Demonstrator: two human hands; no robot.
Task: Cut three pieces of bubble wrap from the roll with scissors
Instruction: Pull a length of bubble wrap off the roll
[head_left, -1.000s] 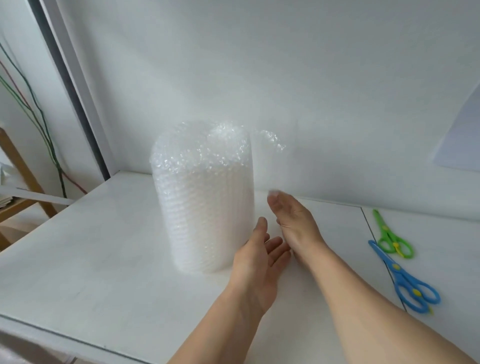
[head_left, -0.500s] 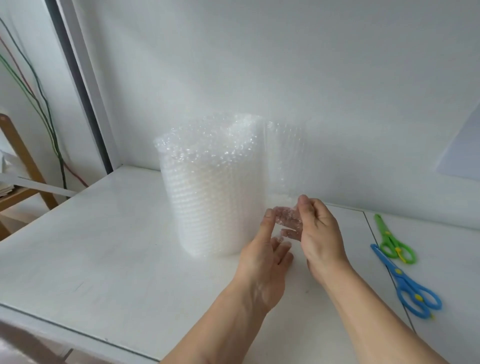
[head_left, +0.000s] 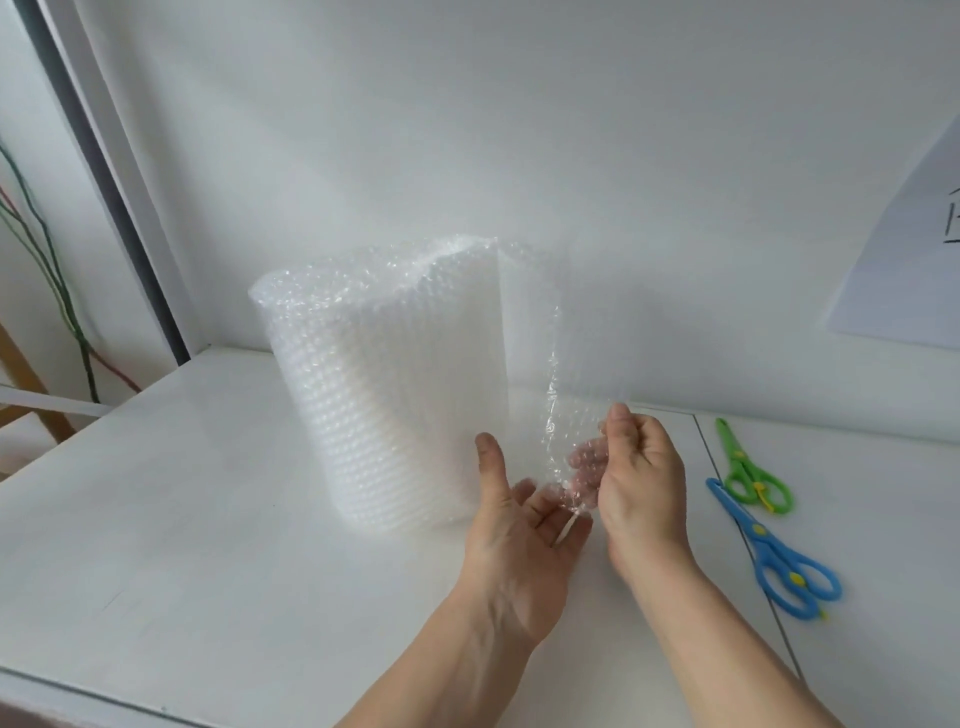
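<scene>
Roll (head_left: 384, 395) stands upright on the table (head_left: 182, 519), near the wall. Right hand (head_left: 641, 478) pinches the loose flap (head_left: 566, 395) near its lower edge; left hand (head_left: 519, 535) is open, palm up, just below it, holding nothing. Risk: a sideways pull on the flap could tip or drag the light roll, unsteadied. Blue scissors (head_left: 779, 561) and green scissors (head_left: 748, 467) lie untouched, well right. Flap edges are near-transparent and hard to trace; no cut pieces visible.

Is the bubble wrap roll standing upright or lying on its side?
Upright. The bubble wrap roll stands on end on the table, its open top facing up, with a loose flap pulled out by the right hand.
</scene>
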